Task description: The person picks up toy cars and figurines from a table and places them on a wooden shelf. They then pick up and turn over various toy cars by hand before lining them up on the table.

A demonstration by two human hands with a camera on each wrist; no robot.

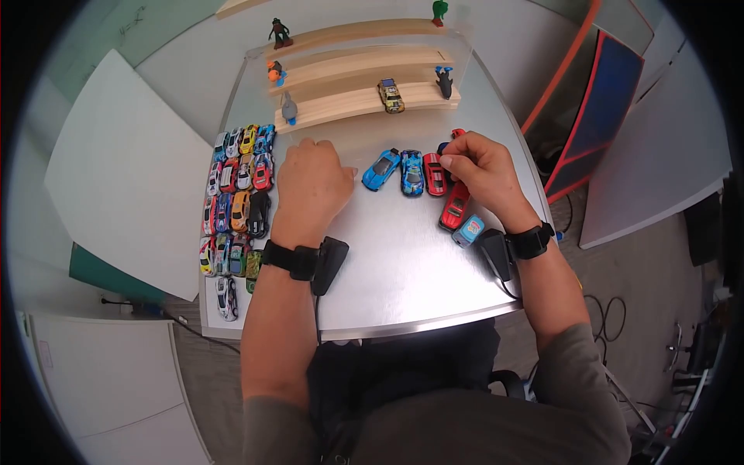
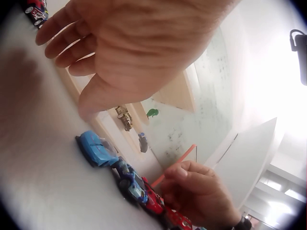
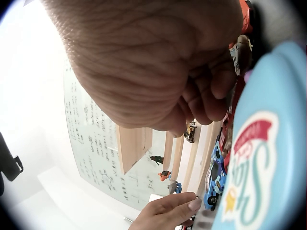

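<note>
Several loose cars: blue car (image 1: 380,170), patterned blue car (image 1: 412,172), striped red car (image 1: 435,173) and nearer red car (image 1: 455,208), from the middle to the right of the table (image 1: 364,271); more red beyond the right hand (image 1: 487,174), mostly hidden.
Right hand: above the right end of the loose cars, with fingers curled and thumb close to the forefinger; cannot tell whether gripping a car.
Left hand (image 1: 314,186): between the parked cars and the blue car; relaxed, with fingers extended, holding nothing.
Light-blue toy (image 1: 468,231): at the near end of the loose cars, just beside the right wrist camera (image 1: 497,256); likely to be nudged by a low sweep of that wrist.
Parked cars (image 1: 240,211): in close rows along the left edge, with one white car (image 1: 226,298) at the near end; at risk from a leftward drift of the left wrist strap (image 1: 291,260), close to the green car (image 1: 253,265).
Wooden steps (image 1: 341,112): at the far side, with a yellow car (image 1: 390,95) on the lowest; liable to roll off the front if bumped.
Chief hazard: striped red car pushed into patterned blue car by crowded fingers, with free wheels on a smooth top as probable cause.
</note>
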